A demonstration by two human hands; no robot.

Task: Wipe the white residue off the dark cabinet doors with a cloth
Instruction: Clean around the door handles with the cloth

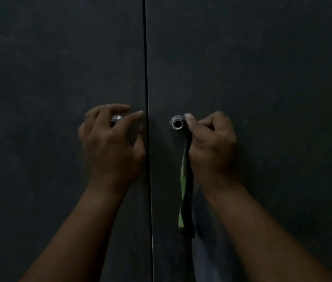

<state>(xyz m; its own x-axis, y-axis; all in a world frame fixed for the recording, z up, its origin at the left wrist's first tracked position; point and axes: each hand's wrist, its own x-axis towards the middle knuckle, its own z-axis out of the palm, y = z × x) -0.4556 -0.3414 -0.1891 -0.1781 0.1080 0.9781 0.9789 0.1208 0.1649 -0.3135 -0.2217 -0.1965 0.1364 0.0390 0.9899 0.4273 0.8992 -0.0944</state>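
Cabinet doors, two dark panels: left door (59,78) and right door (262,78), both closed, filling the whole view, split by a thin vertical seam (146,78). Long axes upright, faces turned toward the viewer. Left hand (112,143) curled round the left metal knob (117,119), mostly hiding it. Right hand (212,147) clenched beside the right knob (177,123), thumb tip touching it, grip clamped on a dark cloth (186,190) with a green edge. Cloth dangling straight down in a narrow strip, bunched, not pressed to either door. Faint pale smudges scattered on both panels; light too dim to tell residue from glare. Progress judged: wiping paused or barely started, surfaces seemingly still needing passes.
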